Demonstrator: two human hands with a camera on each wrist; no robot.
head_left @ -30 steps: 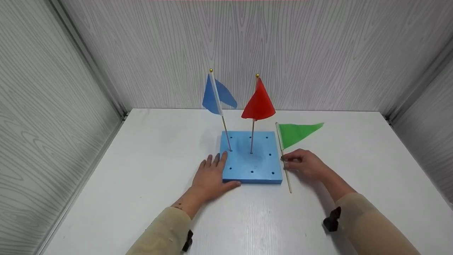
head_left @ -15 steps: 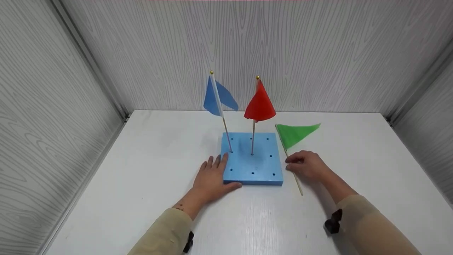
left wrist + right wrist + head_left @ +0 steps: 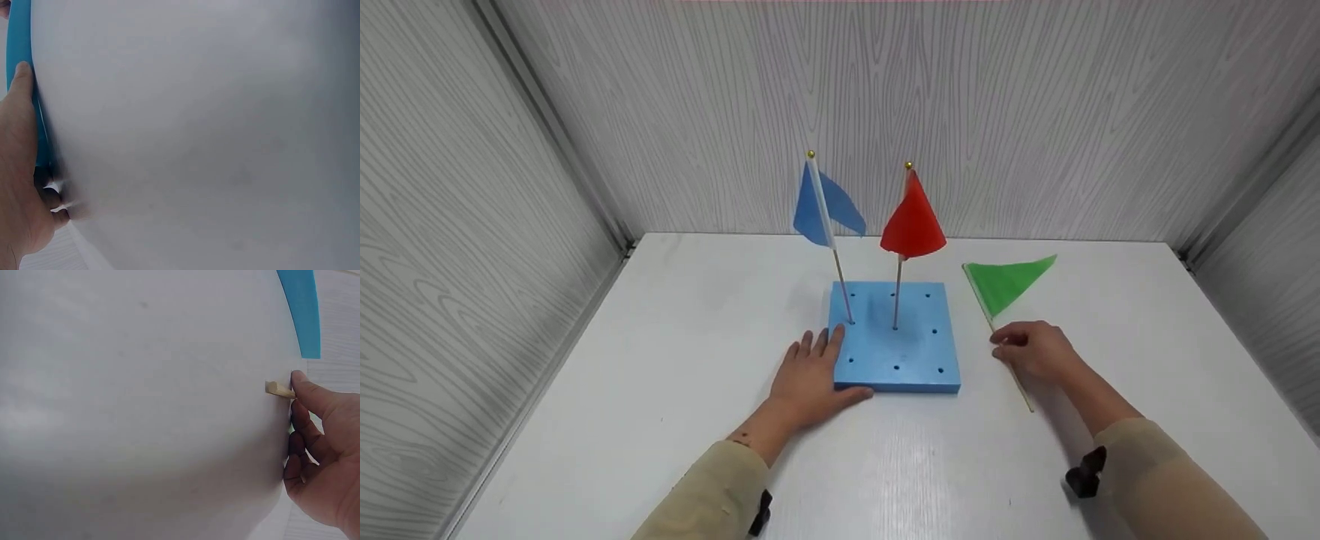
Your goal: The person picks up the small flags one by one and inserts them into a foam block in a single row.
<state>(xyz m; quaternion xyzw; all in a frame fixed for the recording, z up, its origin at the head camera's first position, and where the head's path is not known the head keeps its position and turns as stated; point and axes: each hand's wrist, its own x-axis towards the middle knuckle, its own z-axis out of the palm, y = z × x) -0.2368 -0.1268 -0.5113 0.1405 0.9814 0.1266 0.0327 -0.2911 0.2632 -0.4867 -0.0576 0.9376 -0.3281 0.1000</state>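
Note:
A light blue square board (image 3: 911, 356) with several small holes lies on the white table. My left hand (image 3: 804, 384) rests at its left front corner, fingers straight along the left side and thumb along the front edge. Right of the board, my right hand (image 3: 1041, 352) pinches the thin wooden stick of a green triangular flag (image 3: 1006, 285) between thumb and fingers. The flag points right, low over the table. In the right wrist view the stick's end (image 3: 275, 388) sticks out past the thumb. A blue flag (image 3: 812, 210) leans left in one hole; a red flag (image 3: 915, 225) stands in the middle hole.
The white table (image 3: 720, 300) reaches back to a grey wood-grain wall (image 3: 1035, 112). Grey side panels (image 3: 472, 225) stand at left and right. The two planted flags rise well above the board, their gold tips before the back wall.
The green flag has moved right, away from the board, with my right hand, its stick's near end swinging right. My left hand and the planted flags have stayed in place.

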